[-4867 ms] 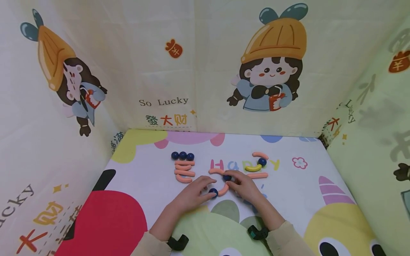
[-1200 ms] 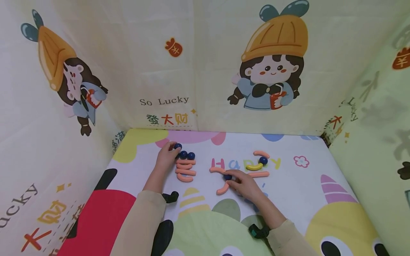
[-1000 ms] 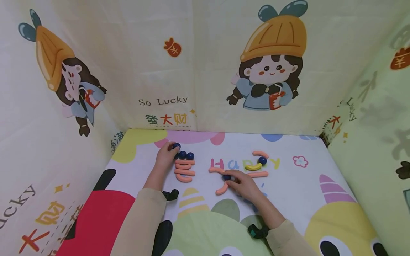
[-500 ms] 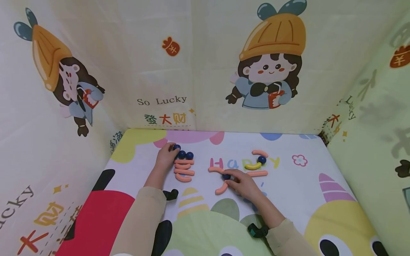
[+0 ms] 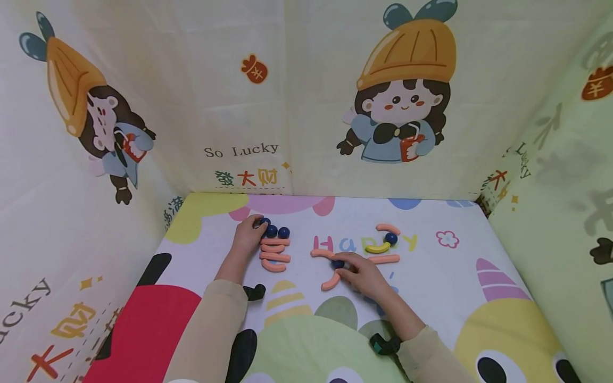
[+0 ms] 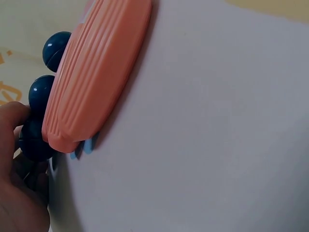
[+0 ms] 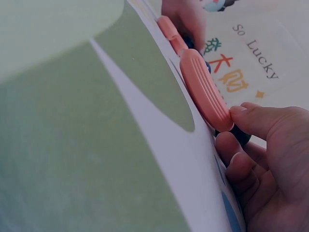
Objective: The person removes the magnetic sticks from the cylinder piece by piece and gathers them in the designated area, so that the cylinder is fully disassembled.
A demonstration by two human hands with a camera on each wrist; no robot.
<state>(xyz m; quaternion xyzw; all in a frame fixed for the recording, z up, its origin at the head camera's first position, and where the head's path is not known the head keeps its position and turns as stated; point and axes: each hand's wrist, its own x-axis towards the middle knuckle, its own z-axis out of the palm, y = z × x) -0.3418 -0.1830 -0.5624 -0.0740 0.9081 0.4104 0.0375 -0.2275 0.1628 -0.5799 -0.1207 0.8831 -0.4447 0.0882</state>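
In the head view, my left hand [image 5: 249, 234] pinches a dark blue ball [image 5: 265, 222] between thumb and fingers, just behind a row of blue balls [image 5: 283, 232]. That row tops a stack of pink sausage-shaped pieces [image 5: 275, 257]. The left wrist view shows the thumb against a blue ball [image 6: 36, 140] beside ribbed pink pieces [image 6: 106, 72]. Farther right, my right hand [image 5: 364, 274] holds another blue ball [image 5: 338, 264] between thumb and fingers. A curved pink piece [image 5: 330, 281] adjoins it in front, and one more [image 5: 323, 254] behind. My right fingers partly hide that ball.
Right of the right hand lie a curved pink piece [image 5: 388, 228], a blue ball [image 5: 391, 239], a yellow banana-shaped piece [image 5: 378, 248] and a straight pink piece [image 5: 385, 259]. Printed cloth covers the table [image 5: 431, 287] and the walls around it.
My left hand has carried the blue ball from the front of the middle group to the far end of the left stack, lowering it slightly of late. My right hand has stayed in place.
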